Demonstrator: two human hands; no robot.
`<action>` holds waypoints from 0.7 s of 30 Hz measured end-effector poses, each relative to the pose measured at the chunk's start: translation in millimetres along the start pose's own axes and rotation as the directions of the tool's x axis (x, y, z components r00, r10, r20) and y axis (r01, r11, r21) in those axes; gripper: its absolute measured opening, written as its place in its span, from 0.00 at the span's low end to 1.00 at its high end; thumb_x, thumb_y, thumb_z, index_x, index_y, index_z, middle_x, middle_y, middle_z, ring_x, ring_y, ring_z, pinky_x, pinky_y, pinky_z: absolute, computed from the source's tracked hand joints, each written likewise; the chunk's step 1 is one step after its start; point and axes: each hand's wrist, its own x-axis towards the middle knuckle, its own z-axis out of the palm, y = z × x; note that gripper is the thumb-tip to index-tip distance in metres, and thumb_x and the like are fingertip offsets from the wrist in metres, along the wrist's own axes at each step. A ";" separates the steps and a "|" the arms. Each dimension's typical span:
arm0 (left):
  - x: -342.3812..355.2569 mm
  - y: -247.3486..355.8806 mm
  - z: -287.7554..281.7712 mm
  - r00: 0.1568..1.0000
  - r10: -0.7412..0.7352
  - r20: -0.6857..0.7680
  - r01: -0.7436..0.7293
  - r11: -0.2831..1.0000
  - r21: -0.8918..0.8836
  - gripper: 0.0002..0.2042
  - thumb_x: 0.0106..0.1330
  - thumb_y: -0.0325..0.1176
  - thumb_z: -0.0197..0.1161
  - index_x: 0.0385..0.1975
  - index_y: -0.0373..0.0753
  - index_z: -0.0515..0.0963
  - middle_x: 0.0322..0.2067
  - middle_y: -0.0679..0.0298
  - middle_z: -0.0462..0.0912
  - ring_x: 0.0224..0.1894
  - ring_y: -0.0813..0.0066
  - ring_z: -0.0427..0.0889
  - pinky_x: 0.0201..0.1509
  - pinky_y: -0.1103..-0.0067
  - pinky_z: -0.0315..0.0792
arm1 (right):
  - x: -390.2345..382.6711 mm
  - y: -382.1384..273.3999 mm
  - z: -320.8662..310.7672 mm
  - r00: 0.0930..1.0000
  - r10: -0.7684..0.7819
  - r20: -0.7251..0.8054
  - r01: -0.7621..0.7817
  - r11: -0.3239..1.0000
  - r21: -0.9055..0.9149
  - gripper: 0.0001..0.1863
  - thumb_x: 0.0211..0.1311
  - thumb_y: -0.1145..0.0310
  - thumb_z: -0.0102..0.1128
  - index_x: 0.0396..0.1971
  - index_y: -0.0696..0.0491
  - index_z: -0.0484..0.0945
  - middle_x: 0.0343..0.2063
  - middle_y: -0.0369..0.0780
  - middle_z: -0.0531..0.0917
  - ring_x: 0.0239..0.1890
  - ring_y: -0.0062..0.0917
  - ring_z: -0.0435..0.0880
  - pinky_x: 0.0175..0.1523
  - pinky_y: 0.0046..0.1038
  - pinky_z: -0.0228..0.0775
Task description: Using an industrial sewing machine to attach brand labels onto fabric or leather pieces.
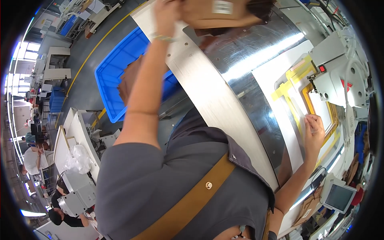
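My left hand (166,18) is stretched to the far side of the worktop, smeared by motion, at the left edge of a stack of brown fabric or leather pieces (200,14) with a white label on top. Whether its fingers grip a piece cannot be made out. Over on the right, my right hand (315,127) has its fingers pressed together beside a yellow-edged frame (306,100) within a yellow-taped template (286,90). What the fingers pinch, if anything, is hidden. The white sewing machine head (340,72) stands just beyond that hand, over the frame.
A blue bin (106,86) holding brown pieces (130,80) stands left of the worktop (224,104). A small screen (339,198) sits at the lower right, near more brown pieces (308,210). Other people (36,158) work far left.
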 end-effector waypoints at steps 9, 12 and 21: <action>-137.8 -107.3 -310.7 0.704 -0.581 -0.409 0.641 0.768 0.011 0.22 0.78 0.23 0.51 0.70 0.35 0.74 0.56 0.57 0.87 0.51 0.65 0.90 0.54 0.71 0.86 | -0.2 -3.6 -8.2 0.991 0.130 -0.011 -0.129 0.989 0.077 0.08 0.75 0.74 0.65 0.45 0.62 0.86 0.35 0.37 0.85 0.38 0.19 0.82 0.45 0.23 0.73; -188.1 -144.0 -415.1 0.695 -0.497 -0.519 0.719 0.479 0.504 0.20 0.75 0.27 0.58 0.66 0.37 0.79 0.54 0.53 0.89 0.52 0.63 0.91 0.53 0.70 0.85 | 3.5 -7.1 -21.7 0.990 0.142 0.022 -0.144 0.982 0.124 0.07 0.75 0.73 0.65 0.43 0.62 0.85 0.33 0.35 0.84 0.37 0.17 0.80 0.44 0.21 0.71; -179.9 -170.4 -375.3 0.768 -0.577 -0.278 0.575 0.429 0.697 0.24 0.75 0.20 0.50 0.69 0.38 0.78 0.61 0.53 0.86 0.61 0.62 0.86 0.67 0.72 0.78 | -10.7 16.8 -61.0 0.964 0.228 0.138 -0.241 0.967 0.087 0.08 0.78 0.70 0.63 0.41 0.61 0.83 0.32 0.32 0.80 0.35 0.14 0.74 0.41 0.19 0.65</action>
